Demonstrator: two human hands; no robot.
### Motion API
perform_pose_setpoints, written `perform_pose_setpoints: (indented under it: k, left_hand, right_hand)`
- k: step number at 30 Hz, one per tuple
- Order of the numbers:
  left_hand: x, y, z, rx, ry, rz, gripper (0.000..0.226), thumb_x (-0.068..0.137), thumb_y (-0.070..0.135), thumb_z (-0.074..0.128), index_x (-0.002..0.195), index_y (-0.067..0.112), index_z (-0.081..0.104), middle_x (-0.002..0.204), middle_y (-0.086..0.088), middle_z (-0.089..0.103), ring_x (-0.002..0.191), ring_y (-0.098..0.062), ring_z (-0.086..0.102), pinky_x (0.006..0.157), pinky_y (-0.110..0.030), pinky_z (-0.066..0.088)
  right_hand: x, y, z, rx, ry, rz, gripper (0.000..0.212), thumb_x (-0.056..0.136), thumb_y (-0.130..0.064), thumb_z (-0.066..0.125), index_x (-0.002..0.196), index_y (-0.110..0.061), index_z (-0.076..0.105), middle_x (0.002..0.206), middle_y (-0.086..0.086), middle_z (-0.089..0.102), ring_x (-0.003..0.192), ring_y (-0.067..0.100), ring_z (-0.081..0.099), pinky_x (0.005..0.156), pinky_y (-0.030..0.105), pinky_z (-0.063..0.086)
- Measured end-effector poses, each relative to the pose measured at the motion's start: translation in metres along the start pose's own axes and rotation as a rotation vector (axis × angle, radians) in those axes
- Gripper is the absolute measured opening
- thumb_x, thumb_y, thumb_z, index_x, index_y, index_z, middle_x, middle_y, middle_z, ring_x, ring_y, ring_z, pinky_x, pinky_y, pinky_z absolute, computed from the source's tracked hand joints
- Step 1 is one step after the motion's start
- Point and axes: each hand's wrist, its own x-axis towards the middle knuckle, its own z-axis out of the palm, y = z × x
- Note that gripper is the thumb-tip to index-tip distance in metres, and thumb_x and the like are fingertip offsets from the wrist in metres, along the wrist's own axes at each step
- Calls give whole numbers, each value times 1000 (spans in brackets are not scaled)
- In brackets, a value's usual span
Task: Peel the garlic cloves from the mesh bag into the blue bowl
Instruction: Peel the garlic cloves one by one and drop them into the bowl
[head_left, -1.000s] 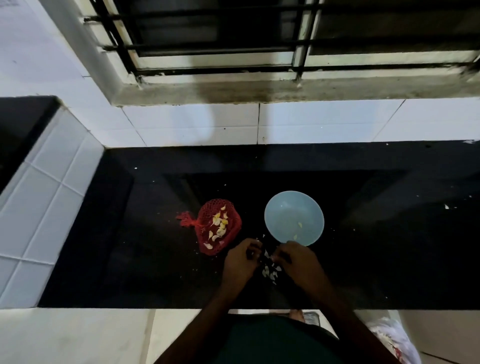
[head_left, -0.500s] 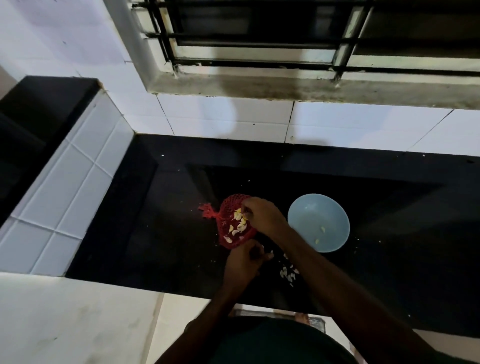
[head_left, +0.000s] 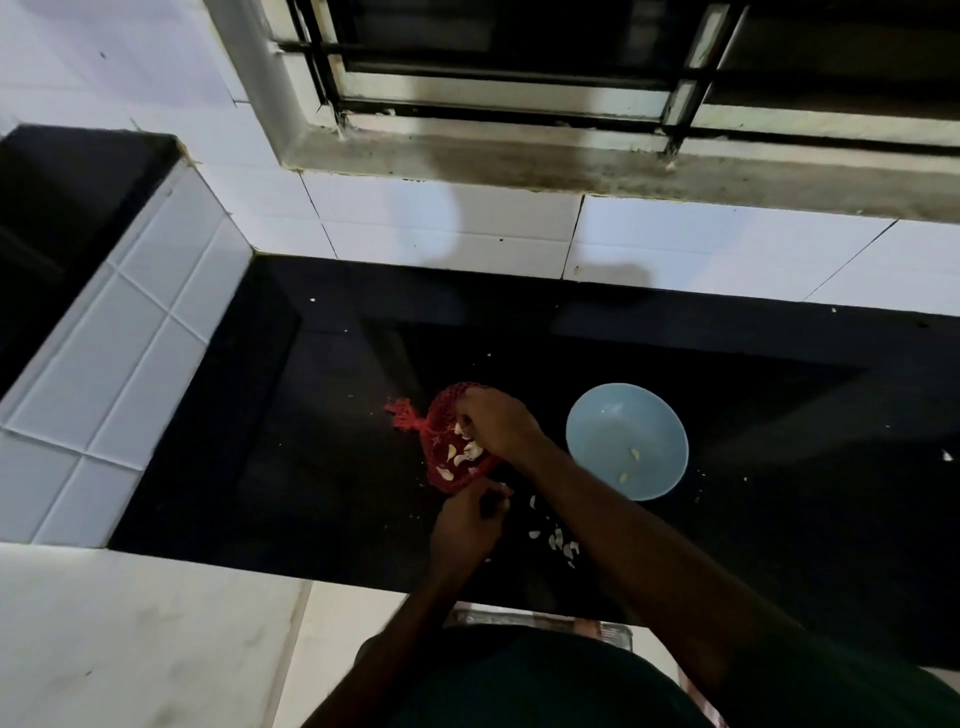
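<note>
I observe a red mesh bag (head_left: 441, 415) of pale unpeeled garlic cloves (head_left: 460, 458) lying on the black stone counter (head_left: 311, 441), nearer its front edge than the tiled back wall. A round light-blue plastic bowl (head_left: 602, 421) stands just beside the bag, toward the counter's right end and apart from it. Two yellowish peeled cloves (head_left: 634, 453) lie in the bowl, so by my judgement the task is at an early stage. The right hand (head_left: 496, 423) is over the bag's opening with its fingers curled down among the cloves. I cannot tell whether it has one pinched. The left hand (head_left: 467, 519) sits at the bag's front edge, fingers curled. Whether it holds the mesh or a scrap is not visible. White peel scraps (head_left: 558, 540) are scattered by the front edge. The step in hand appears to be fetching the next clove. I recommend steadying the mesh with the left hand, taking a single clove by fingertips, lifting it clear of the netting without snagging, and peeling it over the scrap pile, not the bowl.
</note>
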Motion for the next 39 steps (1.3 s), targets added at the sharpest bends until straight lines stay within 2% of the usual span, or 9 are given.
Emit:
perform_pose_setpoints:
  k: [6,9,12,17,21,26,31,35,39]
  left_hand:
    - [2,-1,2,-25,46,-53,10,97,38,62,104,36,69,90,14,74,75,-5,72,74,-42,63]
    - [2,2,2,-10,39,-70,10,95,32,62,101,38,67,90,14,73,74,-8,72,70,-43,63]
    - [-1,4,-2,1,39,-83,16,91,28,60,100,39,68,92,14,74,75,-9,73,72,-41,63]
    - [-3,-3,-8,-11,37,-60,19,92,25,62,105,37,69,92,16,75,74,-6,72,74,-41,62]
    - [-2,-4,-9,-30,41,-55,15,93,28,61,101,39,68,87,12,75,71,-8,73,71,-44,63]
    - [-1,1,-6,-66,35,-45,15,97,24,63,103,36,69,90,12,74,69,-6,72,72,-41,63]
    - [3,1,3,-24,10,-2,16,97,21,64,100,35,69,94,17,72,77,-1,70,77,-40,62]
    - [3,3,9,5,-17,8,14,96,23,64,101,34,70,95,17,72,81,-5,70,80,-41,61]
    - [1,4,15,2,-83,16,12,97,25,64,103,33,71,95,17,74,86,-4,71,82,-39,61]
  right_hand:
    - [0,8,5,41,40,20,15,95,-23,55,105,-19,65,109,1,63,98,23,63,80,41,56]
    - [1,6,6,57,20,21,22,93,-25,61,114,-22,66,117,0,63,103,21,62,85,41,56]
    - [2,2,11,12,14,-13,22,90,-27,66,110,-20,68,115,-1,64,104,21,62,83,40,56]
    - [0,0,13,0,60,-41,19,94,-23,58,110,-21,68,111,-2,66,101,20,62,80,39,57]
    - [-6,0,8,221,109,71,6,97,-28,57,100,-25,61,96,-6,65,88,14,64,78,37,56]
    - [-54,21,-7,587,195,243,5,101,-27,56,102,-28,52,95,-8,66,83,8,65,74,30,56]
    - [-139,43,24,680,252,298,15,101,-11,48,98,-24,53,97,0,59,72,9,61,66,36,53]
    - [-181,45,53,784,222,371,11,101,-21,56,90,-23,55,85,4,59,65,9,58,57,27,49]
    - [-189,40,50,891,238,469,17,92,-2,63,87,-18,59,77,6,67,63,11,59,59,24,48]
